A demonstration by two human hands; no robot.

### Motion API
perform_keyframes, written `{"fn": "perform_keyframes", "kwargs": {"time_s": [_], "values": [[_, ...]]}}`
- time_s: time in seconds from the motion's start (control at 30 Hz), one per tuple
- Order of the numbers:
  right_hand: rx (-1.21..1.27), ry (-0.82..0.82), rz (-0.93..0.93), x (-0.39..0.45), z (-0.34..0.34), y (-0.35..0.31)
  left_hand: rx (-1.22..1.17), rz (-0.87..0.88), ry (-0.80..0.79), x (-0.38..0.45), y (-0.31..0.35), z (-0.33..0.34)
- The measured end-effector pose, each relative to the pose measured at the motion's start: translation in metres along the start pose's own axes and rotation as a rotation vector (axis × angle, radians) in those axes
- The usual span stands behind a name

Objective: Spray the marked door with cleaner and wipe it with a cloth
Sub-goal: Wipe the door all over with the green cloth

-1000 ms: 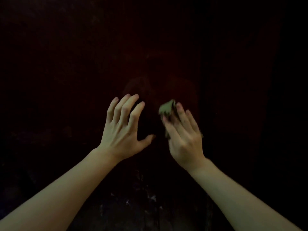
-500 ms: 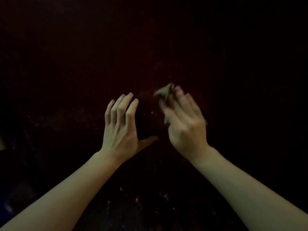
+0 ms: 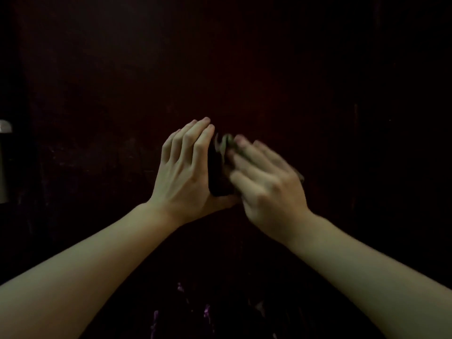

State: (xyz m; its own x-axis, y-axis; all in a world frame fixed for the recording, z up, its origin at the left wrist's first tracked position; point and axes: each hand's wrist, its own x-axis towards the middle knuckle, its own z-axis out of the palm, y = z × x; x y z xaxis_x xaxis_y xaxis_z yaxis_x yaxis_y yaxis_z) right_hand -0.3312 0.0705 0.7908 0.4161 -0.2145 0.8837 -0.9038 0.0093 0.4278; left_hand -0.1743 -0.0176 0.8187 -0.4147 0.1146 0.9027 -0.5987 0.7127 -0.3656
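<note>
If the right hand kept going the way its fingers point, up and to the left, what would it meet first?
Probably the left hand. The right hand, blurred and pressing the cloth to the dark door, points at the left hand's fingers, a narrow gap away. Depth is unclear; it might pass behind them.

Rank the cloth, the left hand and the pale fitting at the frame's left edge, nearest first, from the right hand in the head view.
1. cloth: under the right hand, at its fingertips.
2. left hand: just left, thumb nearly meeting it.
3. pale fitting: far left edge.
</note>
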Motion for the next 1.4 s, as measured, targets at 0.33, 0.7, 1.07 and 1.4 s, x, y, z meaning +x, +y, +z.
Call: {"fn": "perform_keyframes", "kwargs": {"time_s": [0.33, 0.7, 1.07, 1.4], "values": [[-0.063, 0.124, 0.14, 0.042, 0.001, 0.016, 0.205, -0.092, -0.113, -0.026, -0.017, -0.022], [-0.018, -0.026, -0.187, 0.005, 0.013, -0.013, 0.294, -0.138, -0.255, -0.066, -0.012, -0.025], [0.005, -0.052, -0.2, -0.003, 0.031, -0.046, 0.246, -0.182, -0.31, -0.071, -0.007, -0.035], [-0.062, -0.055, 0.035, 0.063, 0.023, -0.045, 0.228, -0.139, -0.159, -0.079, -0.042, -0.044]]}}
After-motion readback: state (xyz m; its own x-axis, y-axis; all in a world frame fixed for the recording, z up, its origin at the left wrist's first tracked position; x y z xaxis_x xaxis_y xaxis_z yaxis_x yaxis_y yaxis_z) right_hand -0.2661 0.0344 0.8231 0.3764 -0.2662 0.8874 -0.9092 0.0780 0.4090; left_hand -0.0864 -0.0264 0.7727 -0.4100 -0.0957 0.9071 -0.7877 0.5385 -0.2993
